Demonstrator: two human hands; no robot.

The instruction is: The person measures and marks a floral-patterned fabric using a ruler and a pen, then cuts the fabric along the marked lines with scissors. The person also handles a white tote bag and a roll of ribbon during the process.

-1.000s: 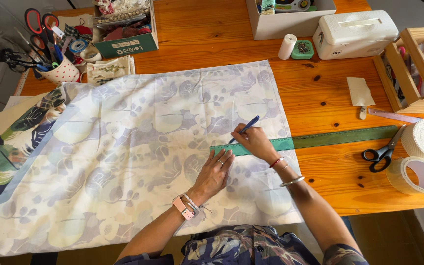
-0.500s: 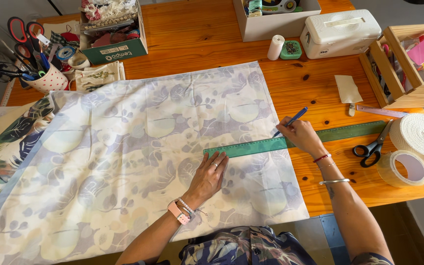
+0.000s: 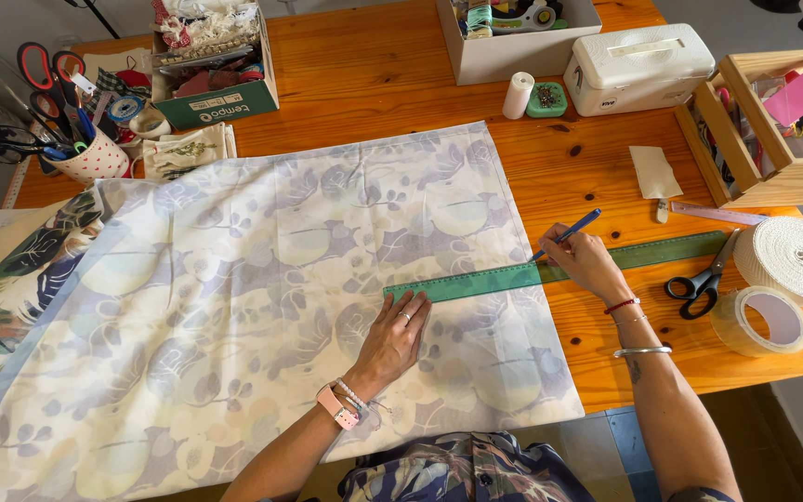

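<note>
On the wooden table (image 3: 374, 84), head view: left hand (image 3: 392, 339) flat, fingers spread, pinning green ruler (image 3: 550, 270) to pale floral fabric (image 3: 262, 288); right hand (image 3: 587, 260) pinching blue pen (image 3: 566, 232) at the ruler's edge (line-marking, apparently, steady ruler needed); green-and-white box (image 3: 220, 107) upper left, white case (image 3: 638, 65) upper right.

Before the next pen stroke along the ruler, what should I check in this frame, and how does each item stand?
1. Left hand pressing the ruler: ok, fingertips rest at its left end.
2. Right hand holding the pen: ok, tip sits at the ruler's top edge.
3. Ruler lies across the fabric edge: ok, its right part runs onto the bare table.
4. Fabric flat under the ruler: ok, no folds visible there.
5. Line already drawn: cannot tell, too faint.
6. Scissors clear of the ruler: not ok, they appear to overlap its right end.
</note>
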